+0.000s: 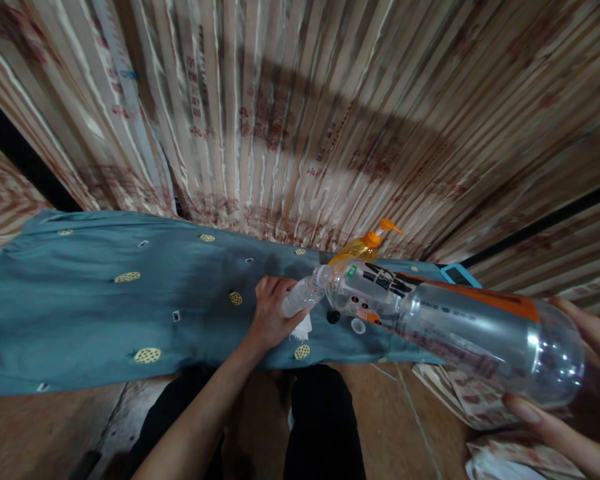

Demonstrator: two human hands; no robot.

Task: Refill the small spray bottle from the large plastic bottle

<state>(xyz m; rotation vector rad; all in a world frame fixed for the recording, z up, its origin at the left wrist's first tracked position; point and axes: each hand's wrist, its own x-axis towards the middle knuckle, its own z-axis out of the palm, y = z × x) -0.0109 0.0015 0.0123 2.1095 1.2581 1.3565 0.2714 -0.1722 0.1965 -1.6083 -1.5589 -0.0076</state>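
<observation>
In the head view my right hand [575, 393] grips the base of a large clear plastic bottle [455, 327] with an orange and silver label. The bottle is tilted, its neck pointing left and down. My left hand [275, 310] is closed around a small clear bottle [299, 297] standing at a slant over the cloth. The two bottle mouths meet or nearly meet; I cannot tell if they touch. Below them on the cloth are a black cap [333, 317], a whitish clear cap [359, 326] and a white tissue [303, 329].
A teal cloth with yellow patterns [90, 293] covers the narrow table. Behind the large bottle is a yellow pump bottle [357, 249]. A blue-framed device [460, 275] lies at the right end. A pleated, printed curtain [280, 120] hangs along the back.
</observation>
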